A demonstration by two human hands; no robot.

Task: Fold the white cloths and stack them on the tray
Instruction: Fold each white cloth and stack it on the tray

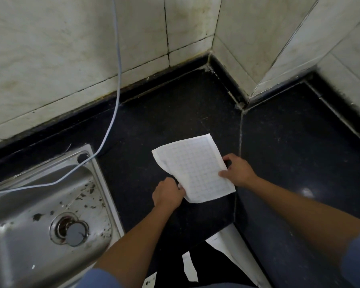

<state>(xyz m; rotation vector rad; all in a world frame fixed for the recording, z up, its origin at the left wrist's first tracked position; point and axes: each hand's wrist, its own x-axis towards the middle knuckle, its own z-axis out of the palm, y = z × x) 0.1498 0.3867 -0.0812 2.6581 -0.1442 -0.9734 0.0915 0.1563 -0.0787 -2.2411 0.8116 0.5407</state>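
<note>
So your white cloth (195, 169) is sitting on the dark tabletop (289, 142) pretty much dead center of the view, already down to a folded rectangle with a faint grid weave showing. Its long axis runs from about 11 o'clock down to 5 o'clock, with the far short edge pointing up toward the wall corner and the near short edge closest to you. Your left hand (168, 192) has its grip pinched shut on the near-left corner at roughly 7 o'clock of the cloth, and your right hand (238, 170) is closed on the right long edge at about 3 o'clock, thumb on top. Heads up on what could bite you here: the left edge already shows an under layer peeking out past the top one, so if you fold again without squaring it, the layers will probably drift and you'll get a lopsided bundle that stacks badly. Also, the near end looks slightly lifted, so a quick tug could pull the layers apart. The sink (40, 204) is off at 8 o'clock and looks grubby around the drain, with a pale cable (117, 80) trailing into it, so keep the cloth from swinging that way. I can't see any tray in view, so you'll have to look for it before you carry anything.
</note>
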